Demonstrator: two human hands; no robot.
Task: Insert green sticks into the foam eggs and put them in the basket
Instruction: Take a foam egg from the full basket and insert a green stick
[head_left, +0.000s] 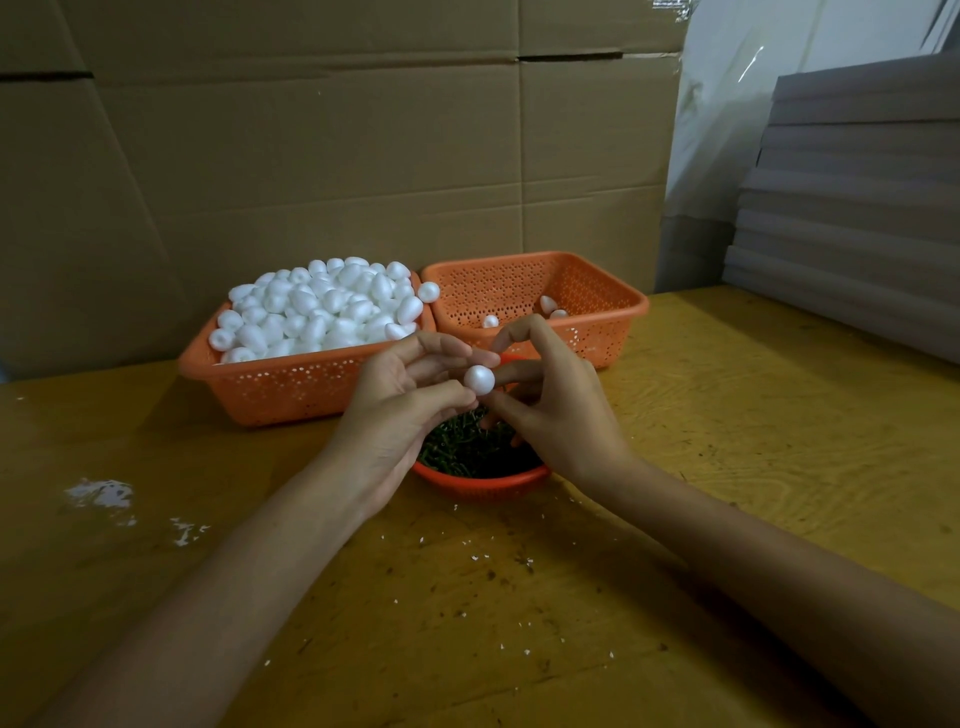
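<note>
A round orange bowl (483, 480) sits on the yellow-brown table (727, 441), filled with green sticks (457, 449); both hands hover just above it. The left hand (400, 400) grips a white foam egg (479, 378) between thumb and forefinger, palm turned inward; the right hand (550, 410) meets the same egg from the other side, thumb under it and a finger against its flank, the index finger arched high above. It pinches the egg too, but whether a stick lies between those fingertips cannot be told. The egg hangs in the air over the bowl's far edge, touching nothing but fingers.

Behind the bowl and to its left stands a full basket (291, 387), orange and perforated, heaped with loose eggs (322, 312); behind the bowl and to its right stands a second basket (535, 260) of the same make, its rim touching the first, with only three finished eggs (546, 303) on its floor. Their sticks are too small to make out.

Left of the bowl, and in front of it, white crumbs (104, 493) are scattered on the table. Beyond both baskets rises a cardboard wall (311, 156); far to the bowl's right lies a stack of grey sheets (857, 182).
</note>
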